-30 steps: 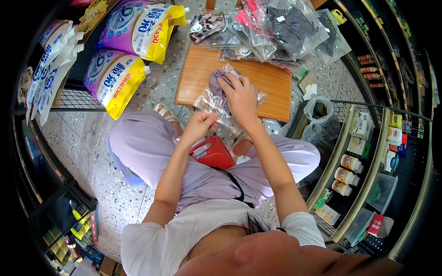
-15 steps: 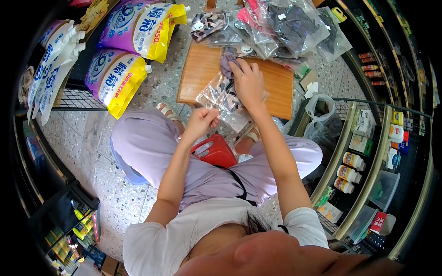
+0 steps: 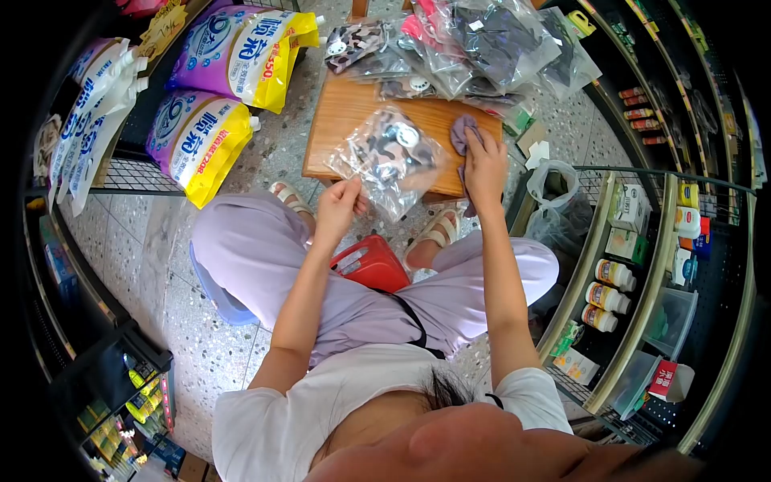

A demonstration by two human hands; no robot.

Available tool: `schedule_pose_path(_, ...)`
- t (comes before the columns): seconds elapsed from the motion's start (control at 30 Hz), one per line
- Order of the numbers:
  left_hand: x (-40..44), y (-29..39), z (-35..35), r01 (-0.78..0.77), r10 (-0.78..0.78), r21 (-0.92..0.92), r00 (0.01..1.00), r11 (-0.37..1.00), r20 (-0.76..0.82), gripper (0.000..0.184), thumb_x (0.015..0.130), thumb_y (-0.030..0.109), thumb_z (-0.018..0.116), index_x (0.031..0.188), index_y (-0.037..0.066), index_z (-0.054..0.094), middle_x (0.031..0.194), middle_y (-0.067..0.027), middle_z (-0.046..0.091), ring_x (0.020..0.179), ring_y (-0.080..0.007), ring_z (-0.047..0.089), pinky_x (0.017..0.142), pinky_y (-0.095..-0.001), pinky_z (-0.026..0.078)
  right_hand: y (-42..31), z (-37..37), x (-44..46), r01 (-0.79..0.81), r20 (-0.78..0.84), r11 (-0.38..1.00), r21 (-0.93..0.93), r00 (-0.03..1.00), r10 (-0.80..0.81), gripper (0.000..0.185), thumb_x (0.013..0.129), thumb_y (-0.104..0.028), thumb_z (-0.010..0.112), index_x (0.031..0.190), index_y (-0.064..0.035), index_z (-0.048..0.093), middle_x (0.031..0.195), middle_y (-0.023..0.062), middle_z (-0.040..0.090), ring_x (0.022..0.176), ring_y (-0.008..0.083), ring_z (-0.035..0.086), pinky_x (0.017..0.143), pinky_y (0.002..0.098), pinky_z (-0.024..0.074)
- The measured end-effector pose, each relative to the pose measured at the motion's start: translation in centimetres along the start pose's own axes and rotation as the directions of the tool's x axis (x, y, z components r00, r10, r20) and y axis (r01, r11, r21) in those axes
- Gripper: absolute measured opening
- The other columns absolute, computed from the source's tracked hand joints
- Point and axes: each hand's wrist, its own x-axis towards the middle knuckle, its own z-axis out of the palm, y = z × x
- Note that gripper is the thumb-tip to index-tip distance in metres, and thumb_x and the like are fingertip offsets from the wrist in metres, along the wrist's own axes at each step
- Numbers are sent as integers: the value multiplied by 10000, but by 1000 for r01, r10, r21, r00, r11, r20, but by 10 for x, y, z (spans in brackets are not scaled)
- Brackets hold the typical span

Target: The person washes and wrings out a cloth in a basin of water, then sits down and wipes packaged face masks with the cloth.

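On a small wooden table (image 3: pixel 329 120) lies a clear plastic bag (image 3: pixel 389 173) with a folded camouflage-print item inside, a round white mark showing on it. My left hand (image 3: pixel 339 210) pinches the near left corner of this bag between thumb and fingers. At the table's right edge, my right hand (image 3: pixel 486 173) grips a greyish-purple cloth (image 3: pixel 463 132), part of which hangs down over the side. The cloth is apart from the bag.
Several bagged items (image 3: pixel 490 48), some camouflage and dark, are heaped at the table's far side. Large detergent pouches (image 3: pixel 201 136) stand at the left. A red plastic container (image 3: pixel 373 263) sits between my legs. Shelves with bottles (image 3: pixel 606 297) and boxes line the right.
My right hand has moved right with the purple cloth, off the bag to the table's edge. The bag now lies uncovered, its white mark visible. My left hand still pinches its corner.
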Motion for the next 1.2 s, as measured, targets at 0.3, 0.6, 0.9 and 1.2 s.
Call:
schedule_pose_path(0.3,-25,-16,21,139,-140,23,983,990,120,366,960,339,512,845,10,622,742,-52,625,616,-100,573,578,-230,472,-58,-19,-45,29,-105,949,313,995,5,340,780,-21,591,1108,-89,646,1136,128,591,952,317,533,848,408,441)
schedule_pose_path(0.6,-23,-29,18,21,-26,43,994,999,107,226,929,134,469,826,-1,618,728,-62,629,616,-110,565,585,-241,461,-110,-5,-62,208,62,886,413,965,-255,346,755,-114,584,1092,-150,659,1186,31,599,936,240,539,767,354,436)
schedule_pose_path(0.9,-26,-15,18,71,-75,32,985,997,156,355,988,270,470,822,-6,620,734,-70,637,622,-105,563,601,-237,460,-94,0,-53,94,31,988,122,995,-98,366,759,-115,573,1112,-155,660,1204,22,589,924,241,535,753,364,429)
schedule_pose_path(1.2,-23,-18,14,107,-108,17,976,994,189,387,993,302,456,819,-1,623,735,-65,640,633,-106,570,609,-238,461,-51,6,-26,-66,9,996,-66,998,67,361,758,-93,571,1107,-140,652,1167,36,595,900,267,536,742,383,440)
